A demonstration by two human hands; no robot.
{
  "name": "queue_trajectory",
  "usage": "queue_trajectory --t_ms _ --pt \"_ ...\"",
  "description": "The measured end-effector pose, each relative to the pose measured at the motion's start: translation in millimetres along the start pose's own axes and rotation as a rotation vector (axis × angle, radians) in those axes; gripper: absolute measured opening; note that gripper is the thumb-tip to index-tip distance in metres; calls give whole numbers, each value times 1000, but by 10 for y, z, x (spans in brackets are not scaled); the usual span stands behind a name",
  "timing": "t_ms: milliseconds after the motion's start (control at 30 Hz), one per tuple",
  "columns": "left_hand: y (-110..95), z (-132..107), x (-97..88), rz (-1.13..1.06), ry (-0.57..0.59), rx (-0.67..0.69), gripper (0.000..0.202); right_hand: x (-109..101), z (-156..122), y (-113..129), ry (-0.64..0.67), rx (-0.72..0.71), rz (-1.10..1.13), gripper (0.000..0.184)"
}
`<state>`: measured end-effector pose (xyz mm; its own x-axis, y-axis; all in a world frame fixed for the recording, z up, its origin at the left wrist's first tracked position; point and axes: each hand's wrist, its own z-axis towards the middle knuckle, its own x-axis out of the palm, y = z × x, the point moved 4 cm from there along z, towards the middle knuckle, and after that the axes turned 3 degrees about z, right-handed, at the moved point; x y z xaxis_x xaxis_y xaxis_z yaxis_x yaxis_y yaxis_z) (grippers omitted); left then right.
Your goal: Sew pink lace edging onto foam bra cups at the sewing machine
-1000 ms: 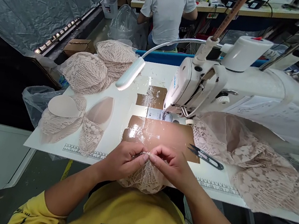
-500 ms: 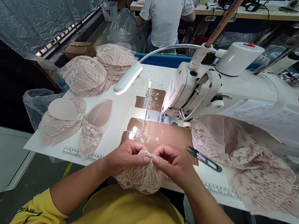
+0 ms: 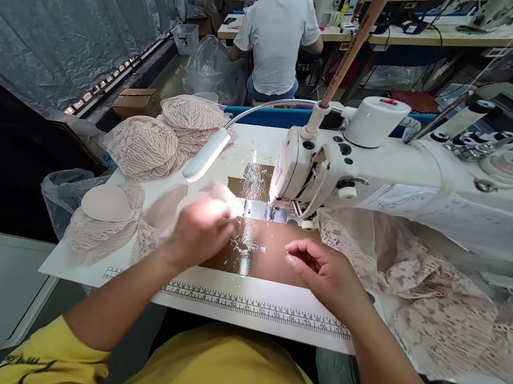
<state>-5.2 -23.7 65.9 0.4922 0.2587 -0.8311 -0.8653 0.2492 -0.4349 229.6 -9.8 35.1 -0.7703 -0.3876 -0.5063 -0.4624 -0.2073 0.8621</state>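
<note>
My left hand (image 3: 201, 230) is closed round a beige lace cup (image 3: 222, 199), blurred by motion and lit bright under the lamp head (image 3: 205, 155). It is over the table just left of the sewing machine's needle plate (image 3: 259, 210). My right hand (image 3: 322, 272) hovers over the brown taped patch (image 3: 266, 252), fingers loosely curled and apart, nothing in them. The white sewing machine (image 3: 388, 168) stands right behind both hands.
Stacks of lace cups (image 3: 146, 144) and foam cups with lace (image 3: 107, 203) lie at the table's left. A heap of lace pieces (image 3: 440, 295) fills the right. A printed ruler (image 3: 242, 304) runs along the front edge. A person in a white shirt (image 3: 276, 31) sits at another bench behind.
Both hands let go of their shared pinch at the table edge. The left carried the lace cup forward and left under the lamp; the right moved forward, empty. The camera tilted up.
</note>
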Motion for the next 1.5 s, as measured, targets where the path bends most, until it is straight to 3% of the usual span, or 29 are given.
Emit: queue_trajectory --t_ms 67,133,200,267,333,500,600,800,1167,1500 --pt "-149 80 451 136 258 67 17 12 111 60 22 -41 -96 17" --pt "-292 84 780 152 334 80 17 54 224 76 47 -64 -183 18" --pt "-412 25 949 157 370 88 18 124 306 51 64 -92 -260 21" --pt "-473 -47 947 164 389 84 20 221 342 6 82 -147 -337 25" --pt "-471 -79 828 150 412 94 23 326 336 -42 103 -201 -447 27" --pt "-325 -5 549 -175 591 173 26 459 280 -98 104 -250 -758 25" --pt "-227 32 561 -136 472 205 25 463 279 -96 96 -239 -861 31" --pt "-144 14 823 102 259 422 31 461 348 -110 51 -171 -937 38" --pt "22 263 956 -29 200 578 32 430 452 -135 -64 -64 -904 39" --pt "74 316 963 -42 220 570 34 445 428 -107 -76 -165 -911 38"
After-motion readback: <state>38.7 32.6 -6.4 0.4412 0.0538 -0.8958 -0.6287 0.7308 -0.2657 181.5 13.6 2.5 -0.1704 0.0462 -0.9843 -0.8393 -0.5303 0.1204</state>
